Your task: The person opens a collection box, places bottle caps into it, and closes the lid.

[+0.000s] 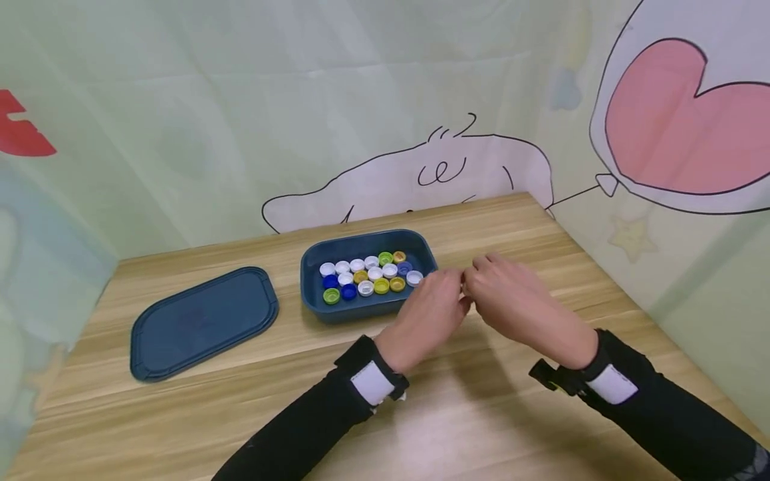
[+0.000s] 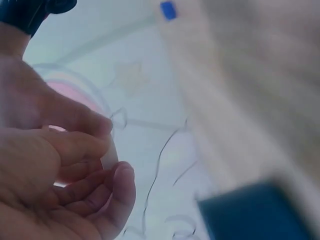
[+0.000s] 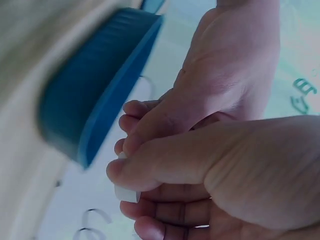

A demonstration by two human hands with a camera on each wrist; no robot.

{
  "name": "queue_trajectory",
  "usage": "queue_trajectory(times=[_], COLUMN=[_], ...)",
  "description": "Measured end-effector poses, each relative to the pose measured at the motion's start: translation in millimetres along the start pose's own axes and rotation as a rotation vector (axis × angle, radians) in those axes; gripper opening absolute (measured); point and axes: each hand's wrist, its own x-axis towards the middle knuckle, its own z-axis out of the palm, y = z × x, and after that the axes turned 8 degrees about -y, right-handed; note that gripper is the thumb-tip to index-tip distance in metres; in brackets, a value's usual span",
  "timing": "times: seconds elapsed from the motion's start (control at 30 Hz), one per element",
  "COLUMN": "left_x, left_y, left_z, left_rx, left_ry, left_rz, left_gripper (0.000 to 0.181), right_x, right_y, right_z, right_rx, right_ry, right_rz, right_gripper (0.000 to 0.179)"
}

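Observation:
My left hand point(image 1: 430, 310) and right hand point(image 1: 505, 294) meet just off the right end of a dark blue tray point(image 1: 355, 312). Between their fingertips sits a small white bottle cap point(image 3: 127, 194), which shows in the left wrist view as a pale edge beside the thumbs. Both hands pinch it, thumb against curled fingers, and the fingers cover most of it. In the head view the hands hide this cap. Inside the tray lie several bottle caps, among them a white cap point(image 1: 365, 288), a yellow cap point(image 1: 381, 286), a blue cap point(image 1: 349, 291) and a green cap point(image 1: 331, 296).
A flat dark blue lid point(image 1: 204, 324) lies on the wooden table point(image 1: 271, 414), left of the tray. A small blue object point(image 2: 169, 10) appears at the top of the left wrist view. Behind the table hangs a printed cloth point(image 1: 240, 120) with cartoon drawings.

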Motion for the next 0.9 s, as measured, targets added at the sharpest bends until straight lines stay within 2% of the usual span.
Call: queue_trajectory(times=[0.2,0.37,0.57,0.67,0.9], left_x=[-13.3,-14.6,-2.7,2.9,14.3], left_y=[-23.1,-44.5,-69.5,-81.4,-95.5], left_z=[-35.5,-47.5,-40.8,-33.7,-18.2], left_rx=[-0.036,-0.031,-0.09,-0.112,0.025], left_ry=[0.037,0.016,-0.015,-0.026,-0.069], left_rz=[-0.045,-0.081,-0.136,-0.181,-0.244], left_gripper=[0.018,0.015,0.011,0.01,0.02], right_x=[28.3,50.6,80.8,95.9,116.9], right_y=[-16,-18,-8,-5,2], right_z=[-22,-20,2,14,37], right_rx=[-0.019,0.045,0.261,0.32,0.354], right_ry=[0.024,0.027,-0.047,-0.121,-0.255], right_rz=[-0.084,-0.178,-0.286,-0.29,-0.299], right_gripper=[0.005,0.005,0.004,0.006,0.014])
